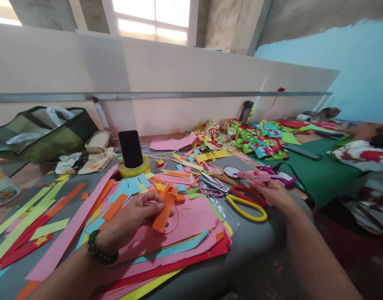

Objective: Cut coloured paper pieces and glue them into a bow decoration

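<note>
My left hand (147,211) pinches an orange felt-like strip (163,216), folded into a bow-like shape at its top. A thin tan loop (178,221) hangs beside it, above a stack of pink sheets (197,212). At the right, my right hand (274,191) is closed around a small pink tool (256,176) that looks like a glue gun; its grip is partly hidden by my fingers. Just below that hand lie scissors with yellow and red handles (246,208), blades pointing left. A purple object (280,177) sits right behind it.
A phone (130,149) stands against a yellow tape roll (135,168). Coloured strips (53,227) cover the left side. Heaped colourful pieces (256,137) lie at the back, near a dark bottle (246,111). A green bag (44,137) is at far left; another person's arm (366,131) at far right.
</note>
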`<state>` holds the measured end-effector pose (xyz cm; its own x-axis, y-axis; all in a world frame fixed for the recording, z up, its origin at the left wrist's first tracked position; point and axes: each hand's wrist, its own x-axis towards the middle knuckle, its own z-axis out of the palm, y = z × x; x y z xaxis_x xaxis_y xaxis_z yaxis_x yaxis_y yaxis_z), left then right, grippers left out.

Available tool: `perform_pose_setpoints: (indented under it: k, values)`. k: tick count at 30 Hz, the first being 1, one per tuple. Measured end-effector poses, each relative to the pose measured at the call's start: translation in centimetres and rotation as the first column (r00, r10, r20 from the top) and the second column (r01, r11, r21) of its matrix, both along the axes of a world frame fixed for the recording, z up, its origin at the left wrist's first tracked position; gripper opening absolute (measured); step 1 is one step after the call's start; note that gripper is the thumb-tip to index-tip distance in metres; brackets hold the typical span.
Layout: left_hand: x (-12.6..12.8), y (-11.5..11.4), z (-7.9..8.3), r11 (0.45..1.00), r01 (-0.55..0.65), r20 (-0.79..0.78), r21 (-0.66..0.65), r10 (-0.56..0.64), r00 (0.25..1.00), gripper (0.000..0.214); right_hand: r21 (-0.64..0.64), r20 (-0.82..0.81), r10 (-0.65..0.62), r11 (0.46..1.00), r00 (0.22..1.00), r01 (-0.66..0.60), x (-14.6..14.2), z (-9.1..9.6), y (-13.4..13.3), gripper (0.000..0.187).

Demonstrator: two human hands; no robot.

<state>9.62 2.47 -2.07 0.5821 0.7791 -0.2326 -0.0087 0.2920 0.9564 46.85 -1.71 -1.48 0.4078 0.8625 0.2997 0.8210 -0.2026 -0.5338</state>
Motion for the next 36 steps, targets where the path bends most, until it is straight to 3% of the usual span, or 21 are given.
perform_pose_setpoints:
  k: [3, 5, 7, 8, 9, 10, 11, 12, 13, 15, 16, 19, 21, 22, 25, 27, 31, 36]
  values:
    - [0.1, 0.1, -0.1, 0.998, -0.055, 0.006, 0.013, 0.055, 0.998, 0.017, -0.131, 0.035, -0.055, 0.99, 0.998, 0.059, 0.5, 1.2, -1.3, 0.047]
    - [0.2, 0.1, 0.0, 0.995, -0.101, 0.018, 0.009, 0.101, 0.995, 0.017, -0.198, 0.163, -0.191, 0.955, 0.968, 0.222, 0.3, 2.4, -3.1, 0.045]
    - [0.3, 0.0, 0.1, 0.992, -0.121, 0.045, -0.027, 0.122, 0.991, 0.018, -0.161, 0.259, -0.308, 0.921, 0.916, 0.355, -1.1, 3.1, -4.9, 0.042]
    - [0.4, 0.0, 0.2, 0.99, -0.13, 0.057, -0.057, 0.133, 0.989, 0.019, -0.06, 0.247, -0.284, 0.95, 0.926, 0.307, -2.2, 3.1, -5.6, 0.038]
    - [0.5, -0.1, 0.2, 0.986, -0.142, 0.066, -0.089, 0.149, 0.987, 0.019, 0.076, 0.207, -0.151, 0.988, 0.967, 0.138, -3.7, 2.8, -6.0, 0.029]
    - [0.5, -0.2, 0.3, 0.981, -0.155, 0.071, -0.12, 0.164, 0.984, 0.02, 0.204, 0.213, -0.001, 0.978, 0.977, -0.043, -5.5, 2.4, -6.1, 0.023]
    - [0.6, -0.3, 0.3, 0.977, -0.162, 0.077, -0.142, 0.174, 0.982, 0.02, 0.3, 0.261, 0.159, 0.924, 0.952, -0.237, -7.4, 1.7, -6.0, 0.016]
    - [0.7, -0.4, 0.3, 0.975, -0.163, 0.087, -0.154, 0.177, 0.98, 0.019, 0.268, 0.31, 0.403, 0.832, 0.861, -0.486, -9.4, 1.0, -5.5, 0.01]
    - [0.7, -0.4, 0.2, 0.976, -0.154, 0.101, -0.156, 0.171, 0.98, 0.019, 0.229, 0.34, 0.573, 0.718, 0.746, -0.657, -11.3, 0.4, -4.9, 0.015]
    - [0.9, -0.5, 0.1, 0.981, -0.119, 0.134, -0.15, 0.14, 0.981, 0.017, 0.201, 0.343, 0.724, 0.565, 0.598, -0.8, -14.6, -0.6, -3.4, 0.028]
    - [0.9, -0.5, -0.1, 0.983, -0.105, 0.148, -0.148, 0.127, 0.981, 0.017, 0.212, 0.332, 0.758, 0.52, 0.562, -0.827, -15.8, -0.9, -2.8, 0.028]
    - [1.0, -0.4, -0.3, 0.984, -0.1, 0.176, -0.147, 0.126, 0.976, 0.017, 0.248, 0.291, 0.803, 0.461, 0.519, -0.852, -17.9, -1.1, -1.5, 0.013]
    - [1.0, -0.4, -0.4, 0.984, -0.111, 0.186, -0.142, 0.137, 0.973, 0.019, 0.288, 0.215, 0.813, 0.476, 0.541, -0.831, -18.3, -1.0, -1.1, 0.011]
    - [1.0, -0.4, -0.3, 0.983, -0.117, 0.184, -0.139, 0.142, 0.973, 0.019, 0.316, 0.143, 0.808, 0.51, 0.572, -0.8, -18.4, -1.0, -1.0, 0.011]
    - [1.1, -0.5, -0.2, 0.984, -0.124, 0.148, -0.131, 0.143, 0.979, 0.021, 0.336, -0.199, 0.717, 0.691, 0.668, -0.64, -18.3, -1.1, -0.5, 0.014]
    - [1.2, -0.6, -0.1, 0.986, -0.129, 0.116, -0.109, 0.142, 0.983, 0.022, 0.288, -0.423, 0.64, 0.766, 0.641, -0.575, -18.1, -1.1, -0.1, 0.019]
    - [1.3, -0.9, -0.3, 0.992, -0.126, 0.078, -0.031, 0.128, 0.989, 0.018, 0.234, -0.637, 0.555, 0.801, 0.535, -0.552, -17.9, -1.3, 0.9, 0.027]
    - [1.4, -1.1, -0.6, 0.992, -0.125, 0.055, 0.005, 0.125, 0.991, 0.015, 0.233, -0.659, 0.548, 0.8, 0.514, -0.553, -17.7, -1.3, 1.1, 0.028]
